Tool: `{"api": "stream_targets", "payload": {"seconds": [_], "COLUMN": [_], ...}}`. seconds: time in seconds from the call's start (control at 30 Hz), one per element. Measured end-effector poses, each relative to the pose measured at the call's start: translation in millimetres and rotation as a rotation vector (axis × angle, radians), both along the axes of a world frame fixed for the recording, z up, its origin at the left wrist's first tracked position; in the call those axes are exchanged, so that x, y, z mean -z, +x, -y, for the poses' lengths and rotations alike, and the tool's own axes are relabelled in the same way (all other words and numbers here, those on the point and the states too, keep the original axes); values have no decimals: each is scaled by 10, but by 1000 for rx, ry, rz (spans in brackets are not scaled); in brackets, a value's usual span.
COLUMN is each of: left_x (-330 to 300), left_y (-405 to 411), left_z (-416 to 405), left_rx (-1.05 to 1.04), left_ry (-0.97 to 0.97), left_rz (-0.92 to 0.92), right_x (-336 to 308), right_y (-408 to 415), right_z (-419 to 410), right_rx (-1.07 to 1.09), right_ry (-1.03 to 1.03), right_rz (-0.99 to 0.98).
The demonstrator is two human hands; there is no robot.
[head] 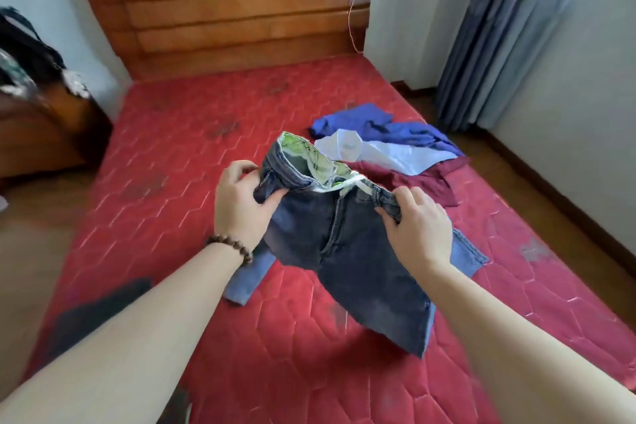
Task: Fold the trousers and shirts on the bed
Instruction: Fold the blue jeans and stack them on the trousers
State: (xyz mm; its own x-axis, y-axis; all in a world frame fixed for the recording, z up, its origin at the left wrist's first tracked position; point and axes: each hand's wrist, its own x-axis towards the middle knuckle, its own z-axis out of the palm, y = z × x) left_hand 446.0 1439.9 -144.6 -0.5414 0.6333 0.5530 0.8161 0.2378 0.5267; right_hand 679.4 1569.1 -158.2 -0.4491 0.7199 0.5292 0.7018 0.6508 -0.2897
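Held up over the middle of the bed: dark jeans, waistband pinched at one end by the left hand and at the other by the right hand, legs trailing down onto the mattress toward its near edge. Heaped beyond the hands near the bed's right edge: blue shirt, white shirt, maroon shirt. No legible writing on the green-printed waistband lining.
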Motion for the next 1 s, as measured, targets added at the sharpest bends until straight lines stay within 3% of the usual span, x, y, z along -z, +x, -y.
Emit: {"api": "stream_targets", "payload": {"seconds": [0.27,0.43,0.7,1.0], "left_x": [-2602,-3546,-4224,-4645], "left_y": [-80,70,-47,198], "left_z": [534,1043,1517,1424], "left_rx": [216,229,122,131], "left_ry": [79,290,325,328], "left_rz": [71,42,4,-166], "right_x": [-2548,-3565,-4013,-3830], "right_y": [-229,-294,-278,-414], "right_z": [190,532,887,1084], "right_rx": [-189,-255,-286,-322], "right_ry": [340,485,507,100], "right_rz": [-184,-265,-222,106]}}
